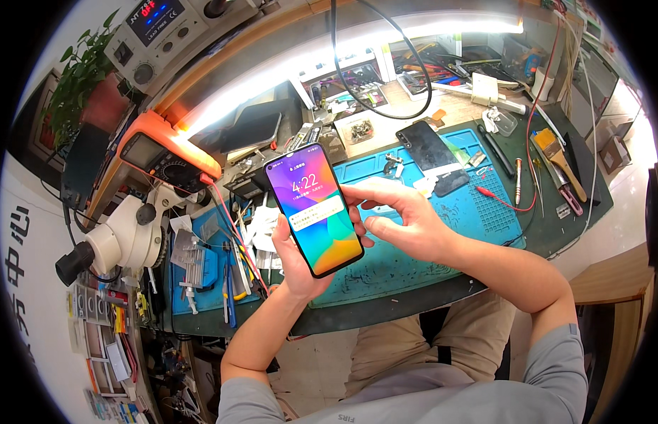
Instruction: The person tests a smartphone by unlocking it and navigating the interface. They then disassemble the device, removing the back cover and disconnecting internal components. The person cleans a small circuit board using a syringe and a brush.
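A smartphone (pixel 315 212) with a lit, colourful lock screen is held up at a tilt above the bench. My left hand (pixel 298 258) is closed around it from below, thumb along its left edge and fingertips showing past the right edge. From the right, my right hand (pixel 410 222) reaches in with index finger stretched to the phone's right side. Its thumb is apart from the index finger, and nothing shows between them. Whether the index finger presses the edge or only hovers there, I cannot tell. Behind the hands lies a blue work mat (pixel 484 215).
A dark phone back cover (pixel 428 148) lies on the mat's far side. At left stand an orange multimeter (pixel 166 155) and a white microscope (pixel 124 233). A red probe lead (pixel 502 200), screwdriver (pixel 517 180) and brush (pixel 551 150) lie right. A black cable loop (pixel 421 60) hangs overhead.
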A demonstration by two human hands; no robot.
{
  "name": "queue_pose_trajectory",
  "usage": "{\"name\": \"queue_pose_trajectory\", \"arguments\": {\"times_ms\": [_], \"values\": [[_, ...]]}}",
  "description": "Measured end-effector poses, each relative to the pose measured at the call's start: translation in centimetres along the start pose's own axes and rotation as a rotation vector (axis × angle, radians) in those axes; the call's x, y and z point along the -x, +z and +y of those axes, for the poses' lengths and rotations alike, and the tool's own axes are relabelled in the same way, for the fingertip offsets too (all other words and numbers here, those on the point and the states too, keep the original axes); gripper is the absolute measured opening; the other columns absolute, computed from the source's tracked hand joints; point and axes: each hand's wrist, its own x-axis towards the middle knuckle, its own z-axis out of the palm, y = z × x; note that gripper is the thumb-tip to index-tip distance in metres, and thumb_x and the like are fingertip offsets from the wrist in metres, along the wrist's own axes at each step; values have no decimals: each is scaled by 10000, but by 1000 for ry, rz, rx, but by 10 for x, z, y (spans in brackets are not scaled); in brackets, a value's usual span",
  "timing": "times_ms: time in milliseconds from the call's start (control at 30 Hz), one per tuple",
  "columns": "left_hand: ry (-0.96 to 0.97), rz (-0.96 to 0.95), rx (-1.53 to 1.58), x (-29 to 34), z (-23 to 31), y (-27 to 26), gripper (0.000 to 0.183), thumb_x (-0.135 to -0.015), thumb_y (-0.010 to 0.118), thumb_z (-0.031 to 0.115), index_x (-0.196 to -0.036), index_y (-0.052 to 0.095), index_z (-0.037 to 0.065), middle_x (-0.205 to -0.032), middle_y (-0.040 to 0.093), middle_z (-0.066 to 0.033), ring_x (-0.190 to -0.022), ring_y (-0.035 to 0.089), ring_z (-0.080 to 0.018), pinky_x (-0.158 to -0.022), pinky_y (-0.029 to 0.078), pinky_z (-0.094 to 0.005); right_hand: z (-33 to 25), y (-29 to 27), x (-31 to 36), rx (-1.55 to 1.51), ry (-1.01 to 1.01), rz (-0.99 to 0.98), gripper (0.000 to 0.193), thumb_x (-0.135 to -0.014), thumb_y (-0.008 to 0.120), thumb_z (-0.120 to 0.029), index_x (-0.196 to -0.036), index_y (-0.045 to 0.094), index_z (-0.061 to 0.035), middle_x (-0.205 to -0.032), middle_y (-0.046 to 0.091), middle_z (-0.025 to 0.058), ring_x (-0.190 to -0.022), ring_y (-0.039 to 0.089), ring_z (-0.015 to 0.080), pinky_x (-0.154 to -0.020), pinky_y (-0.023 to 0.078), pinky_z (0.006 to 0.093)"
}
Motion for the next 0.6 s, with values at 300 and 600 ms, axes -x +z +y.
{"name": "queue_pose_trajectory", "arguments": {"times_ms": [300,600], "values": [[5,-20,-10,0,0,-2,899,-941,247,777,-1350,500,18,-1137,609,-128,-972,636,-261,-859,548,-462,-1,0,0,-4,21,0,522,-878,538,32,-1398,573,11,-1128,608,119,-972,621,171,-743,585,318],[2,-3,-9,0,1,0,907,-943,237,778,-1355,498,14,-1126,607,-127,-960,635,-264,-844,542,-453,1,-2,0,51,-10,-2,521,-875,552,14,-1394,584,-2,-1112,633,102,-1013,607,179,-858,545,339]]}}
